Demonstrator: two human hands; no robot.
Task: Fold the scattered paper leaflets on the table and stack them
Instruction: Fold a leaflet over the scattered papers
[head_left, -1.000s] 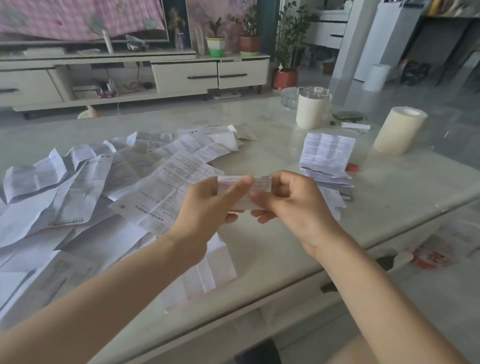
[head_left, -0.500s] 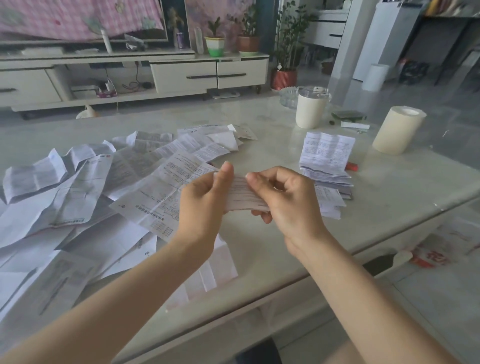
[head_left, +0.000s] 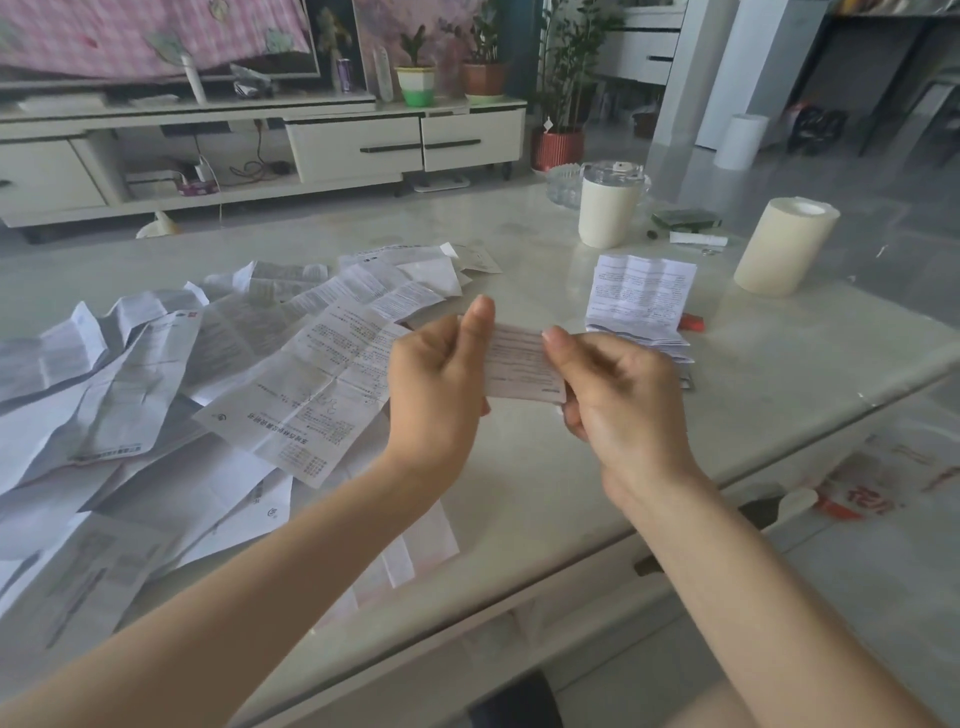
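Note:
A small folded leaflet (head_left: 522, 364) is held in the air above the pale table (head_left: 519, 493). My left hand (head_left: 441, 384) pinches its left end between thumb and fingers. My right hand (head_left: 618, 389) grips its right end. A heap of unfolded, creased leaflets (head_left: 171, 374) covers the left half of the table, with one long printed sheet (head_left: 311, 389) lying on top, just left of my left hand. To the right, behind my right hand, sits a stack of folded leaflets (head_left: 641, 301).
A white lidded cup (head_left: 605, 208) and a glass dish (head_left: 563, 184) stand at the back right. A cream paper roll (head_left: 784, 247) stands far right. A small red object (head_left: 693, 323) lies beside the stack. The table's front edge (head_left: 571, 551) runs diagonally below my wrists.
The folded leaflet has been pressed narrower and turned between my hands. My left thumb now stands upright along its left end, and my right fingers have slid over its right end.

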